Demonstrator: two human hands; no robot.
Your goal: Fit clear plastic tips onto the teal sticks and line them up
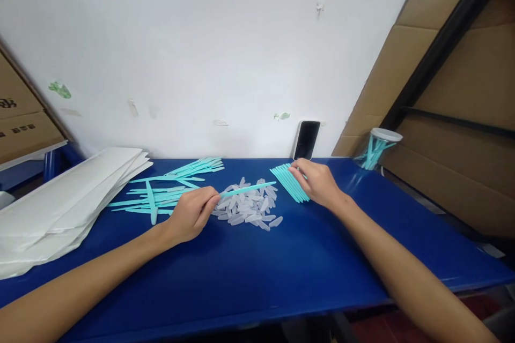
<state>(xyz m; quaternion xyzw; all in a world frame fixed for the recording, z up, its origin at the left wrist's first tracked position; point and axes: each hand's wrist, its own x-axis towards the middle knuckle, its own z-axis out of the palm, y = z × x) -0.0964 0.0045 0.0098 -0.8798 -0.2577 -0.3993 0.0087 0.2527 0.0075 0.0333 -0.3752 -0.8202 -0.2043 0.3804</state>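
Note:
My left hand (pixel 195 213) is closed around one end of a slim turquoise eyebrow razor (pixel 249 188), which points right above a heap of translucent white blade caps (pixel 247 206). At the right end of a neat slanted row of turquoise eyebrow razors (pixel 290 185), my right hand (pixel 316 179) pinches with thumb and fingers. A bit of turquoise shows beneath those fingers, seemingly a razor of the row; most of it is hidden. Left of the heap lie loose turquoise razors (pixel 161 201), with another bunch of razors (pixel 201 167) behind them.
White paper or plastic sheets (pixel 68 203) are stacked on the left of the blue table (pixel 249 278). A dark-screened device (pixel 306 140) leans on the wall. At the back right stands a clear container (pixel 374 151) with turquoise sticks. Cardboard (pixel 402 64) lines the right side.

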